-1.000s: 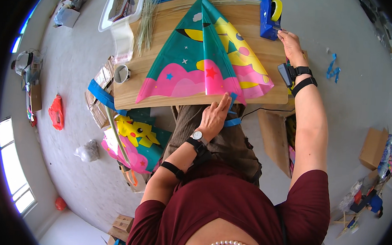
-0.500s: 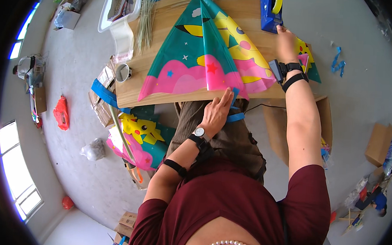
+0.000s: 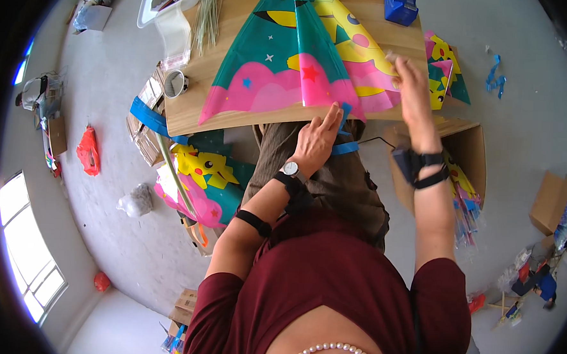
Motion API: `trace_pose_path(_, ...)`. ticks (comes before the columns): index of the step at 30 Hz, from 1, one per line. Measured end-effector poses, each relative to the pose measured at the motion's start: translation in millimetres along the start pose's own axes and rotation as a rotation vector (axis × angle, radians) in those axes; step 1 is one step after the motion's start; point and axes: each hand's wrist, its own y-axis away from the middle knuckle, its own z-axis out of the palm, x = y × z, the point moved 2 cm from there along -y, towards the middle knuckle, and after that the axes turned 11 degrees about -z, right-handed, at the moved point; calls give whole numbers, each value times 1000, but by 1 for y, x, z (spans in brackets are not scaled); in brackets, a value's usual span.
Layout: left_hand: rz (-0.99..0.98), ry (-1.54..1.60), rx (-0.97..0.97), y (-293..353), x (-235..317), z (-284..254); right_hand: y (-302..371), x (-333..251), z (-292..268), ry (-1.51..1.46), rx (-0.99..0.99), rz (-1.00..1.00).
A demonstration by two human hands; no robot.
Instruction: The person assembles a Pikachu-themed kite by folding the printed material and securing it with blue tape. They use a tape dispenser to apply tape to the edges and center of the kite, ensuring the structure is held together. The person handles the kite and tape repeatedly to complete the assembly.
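Observation:
A triangular kite sheet [image 3: 256, 92], green and pink with a yellow cartoon figure, lies on the wooden table with a folded flap down its middle. At its near edge my left hand [image 3: 314, 143] has two fingers stretched along a blue plastic strip [image 3: 345, 111], holding its end at the pink corner; the thumb is hidden. The strip hangs over my lap. My right hand [image 3: 413, 91] is above the kite's right side, its thumb and fingertips drawn together. Whatever they pinch is too small to make out. Beyond it stands a blue tape dispenser [image 3: 400, 9].
Thin sticks [image 3: 208, 16] and a clear plastic tub [image 3: 171, 4] are at the far left, with a tape roll [image 3: 175, 83] at the table's left edge. More printed sheets [image 3: 200, 176] hang below left. An open cardboard box [image 3: 468, 148] stands to the right.
My right hand has come away from the tape dispenser, nearer to me, and is now by the kite's right edge. My left hand stays on the strip at the corner.

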Motion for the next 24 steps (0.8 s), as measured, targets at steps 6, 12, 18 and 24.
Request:
trace_pose_path(6, 0, 4, 10, -1, 0, -1, 88, 49, 21, -217, -99, 229)
trace_pose_path(12, -10, 29, 20, -1, -1, -1, 104, 75, 28, -232, -58, 307)
trace_pose_path(18, -15, 20, 6, -1, -1, -1, 104, 81, 29, -281, -35, 329)
trace_pose_path(24, 9, 8, -8, 0, -4, 2, 106, 83, 35, -291, 5, 343)
